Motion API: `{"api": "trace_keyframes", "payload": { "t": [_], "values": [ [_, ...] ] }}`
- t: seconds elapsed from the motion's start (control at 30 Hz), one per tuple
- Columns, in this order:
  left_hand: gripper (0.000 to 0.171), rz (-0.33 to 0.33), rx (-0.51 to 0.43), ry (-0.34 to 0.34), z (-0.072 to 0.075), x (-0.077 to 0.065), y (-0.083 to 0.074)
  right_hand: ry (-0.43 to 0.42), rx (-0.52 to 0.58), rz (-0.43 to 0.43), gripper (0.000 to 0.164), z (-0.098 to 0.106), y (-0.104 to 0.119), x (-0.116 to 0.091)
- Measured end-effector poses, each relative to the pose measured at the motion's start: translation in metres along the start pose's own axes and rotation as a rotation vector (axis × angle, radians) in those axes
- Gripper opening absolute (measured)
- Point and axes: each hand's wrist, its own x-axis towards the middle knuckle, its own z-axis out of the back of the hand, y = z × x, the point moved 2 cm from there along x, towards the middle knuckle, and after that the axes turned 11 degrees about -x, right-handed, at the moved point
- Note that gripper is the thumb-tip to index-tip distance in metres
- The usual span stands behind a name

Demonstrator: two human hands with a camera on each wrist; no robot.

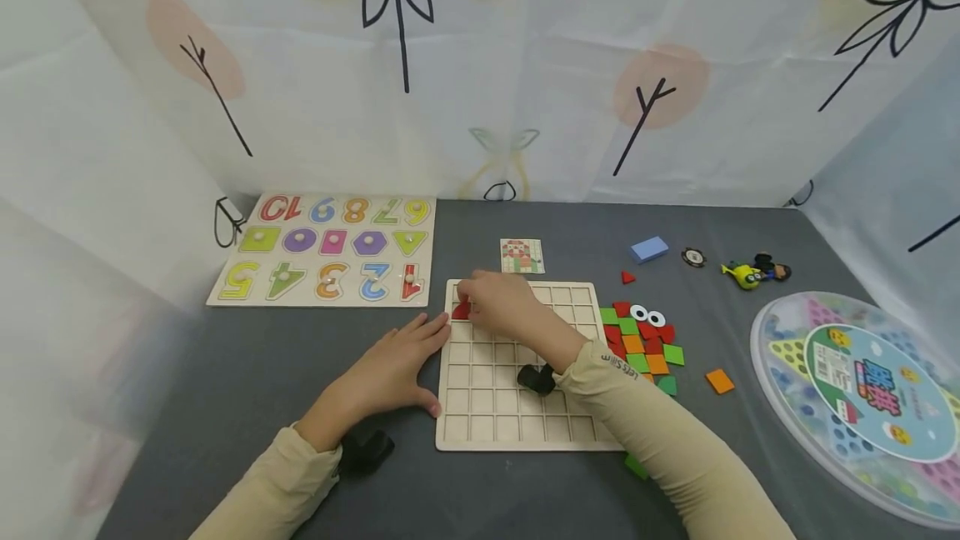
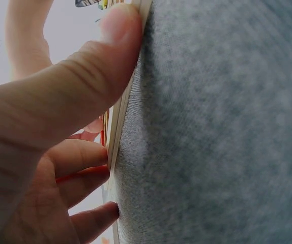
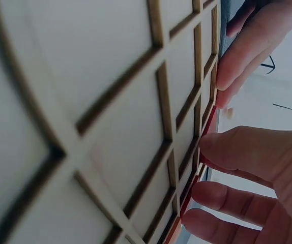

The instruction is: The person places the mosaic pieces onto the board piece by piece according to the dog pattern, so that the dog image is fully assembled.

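A pale wooden grid board (image 1: 487, 402) lies flat in front of me. My left hand (image 1: 393, 369) rests along its left edge with fingers spread; in the left wrist view the thumb (image 2: 120, 35) lies against the board's side. My right hand (image 1: 510, 307) reaches over the far left corner of the board and pinches a red tile (image 1: 461, 312) at the cells there. Seen from the right wrist, the thumb (image 3: 220, 147) is right at the red piece, with other fingertips bent beside it. The hand hides part of the far row.
Red, green and orange tiles with two eye pieces (image 1: 647, 317) lie right of the board. A pattern card (image 1: 521, 257) sits behind it, a number puzzle (image 1: 247, 269) far left. A blue block (image 1: 648, 249), small figures (image 1: 750, 273) and a round clear case (image 1: 780, 407) stand rightward.
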Motion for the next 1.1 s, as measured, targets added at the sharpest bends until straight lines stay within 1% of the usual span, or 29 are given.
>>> {"api": "trace_keyframes", "payload": {
  "t": [0.17,0.27,0.37,0.53,0.6,0.67,0.77,0.87,0.97,1.1],
  "values": [
    [0.105,0.001,0.001,-0.001,0.0,-0.001,0.0,0.02,0.053,-0.007,0.021,0.0,-0.004,-0.006],
    [0.105,0.0,0.001,-0.003,-0.001,-0.001,-0.001,0.027,0.125,-0.037,0.025,0.003,-0.019,-0.018],
    [0.105,-0.004,0.004,-0.002,-0.001,0.0,-0.001,0.003,0.184,-0.082,0.027,0.004,-0.048,-0.04],
    [0.105,-0.003,0.017,0.001,0.001,0.001,0.0,-0.067,0.271,-0.168,0.028,-0.003,-0.104,-0.087],
    [0.105,-0.003,0.018,0.0,0.002,0.001,0.0,-0.071,0.293,-0.196,0.028,-0.007,-0.12,-0.103],
    [0.104,-0.005,0.019,-0.002,0.003,0.0,0.001,-0.061,0.289,-0.218,0.027,-0.013,-0.133,-0.115],
    [0.104,-0.009,0.021,-0.006,0.003,0.0,0.002,-0.031,0.279,-0.243,0.025,-0.022,-0.143,-0.126],
    [0.105,-0.004,0.018,-0.006,0.001,0.001,0.003,-0.013,0.281,-0.255,0.023,-0.03,-0.147,-0.133],
    [0.105,-0.002,0.014,-0.007,-0.001,0.002,0.003,-0.003,0.289,-0.252,0.023,-0.034,-0.149,-0.136],
    [0.105,-0.008,0.014,-0.007,-0.002,0.002,0.004,0.012,0.288,-0.246,0.023,-0.035,-0.147,-0.135]
  ]
}}
